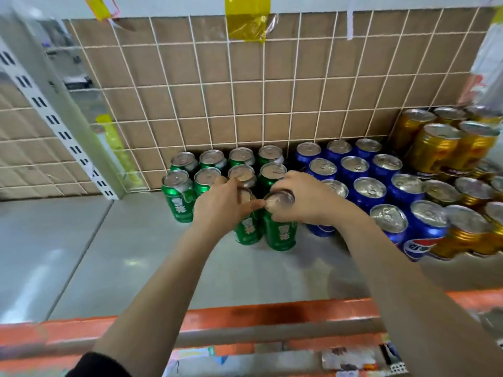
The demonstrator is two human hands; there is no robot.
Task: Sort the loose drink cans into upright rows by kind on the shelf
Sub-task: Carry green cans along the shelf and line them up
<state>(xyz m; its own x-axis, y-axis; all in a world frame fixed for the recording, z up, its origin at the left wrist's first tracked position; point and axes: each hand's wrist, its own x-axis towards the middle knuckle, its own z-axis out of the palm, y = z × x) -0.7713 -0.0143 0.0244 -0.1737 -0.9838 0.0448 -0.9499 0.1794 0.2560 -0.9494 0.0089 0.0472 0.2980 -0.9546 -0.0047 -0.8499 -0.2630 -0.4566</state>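
ten green cans [206,176] are standing upright on the grey shelf [136,254]: four along the back grid, four in the next row, and two more at the front under the hands. to their right, blue cans [370,187] are sitting in rows of three. eleven tops are showing, and one more blue body is peeking out below the right wrist. further right, gold cans [442,148] are stacking in two layers. at least ten are showing, but the frame edge is cutting the group off, so the full count cannot be told.

the left hand [217,205] is curling its fingers and thumb round the top of the front-left green can [246,229]. the right hand [304,200] is gripping the rim of the front-right green can [280,232], with its fingers arching over the lid. both held cans are standing upright on the shelf, touching each other, just in front of the second green row.
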